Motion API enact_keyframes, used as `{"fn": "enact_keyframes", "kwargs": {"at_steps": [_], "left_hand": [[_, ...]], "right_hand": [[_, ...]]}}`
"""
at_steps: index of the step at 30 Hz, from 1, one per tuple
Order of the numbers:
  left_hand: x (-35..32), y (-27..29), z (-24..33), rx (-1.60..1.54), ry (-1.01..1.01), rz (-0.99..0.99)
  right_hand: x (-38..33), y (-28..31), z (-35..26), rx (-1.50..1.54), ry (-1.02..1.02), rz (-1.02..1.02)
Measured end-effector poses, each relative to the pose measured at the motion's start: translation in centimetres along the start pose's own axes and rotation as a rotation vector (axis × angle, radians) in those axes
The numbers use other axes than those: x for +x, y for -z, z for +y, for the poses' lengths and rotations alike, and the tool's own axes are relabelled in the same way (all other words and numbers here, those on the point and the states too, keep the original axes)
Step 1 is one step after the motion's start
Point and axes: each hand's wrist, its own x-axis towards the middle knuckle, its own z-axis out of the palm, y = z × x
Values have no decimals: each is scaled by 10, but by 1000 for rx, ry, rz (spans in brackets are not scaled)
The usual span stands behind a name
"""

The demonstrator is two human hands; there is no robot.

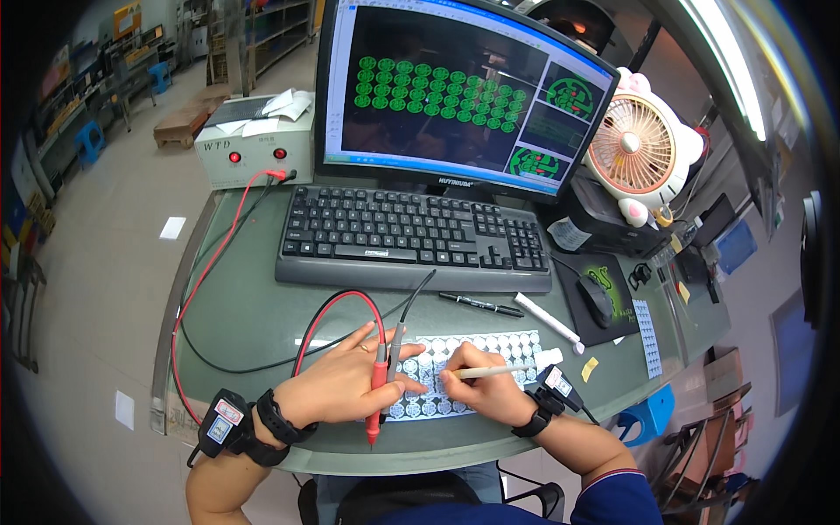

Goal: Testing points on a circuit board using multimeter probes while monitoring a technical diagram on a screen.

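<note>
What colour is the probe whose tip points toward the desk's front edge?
That probe is red, best seen in head view.

From the person's head, a fisheye view faces down and forward, near the bare left hand (337,385) and bare right hand (490,395) at lower centre, toward a black-framed rectangular monitor (437,92) at upper centre.

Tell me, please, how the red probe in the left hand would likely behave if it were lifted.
The red probe should be stiff, since its body looks straight. The red cable arching from its top may tug on it. The probe's narrow tip could probably scratch a surface.
</note>
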Motion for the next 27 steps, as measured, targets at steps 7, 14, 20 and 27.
{"fn": "enact_keyframes", "kwargs": {"at_steps": [7, 14, 20, 27], "left_hand": [[-3, 4, 5, -86, -2, -27], [2, 11, 15, -195, 67, -37], [5, 3, 8, -222, 40, -16], [46, -5, 49, -655, -149, -43]], "right_hand": [[-7, 71, 3, 534, 1, 306], [-51, 133, 26, -430, -11, 59], [-73, 135, 41, -569, 241, 14], [-65, 114, 52, -613, 375, 12]]}}
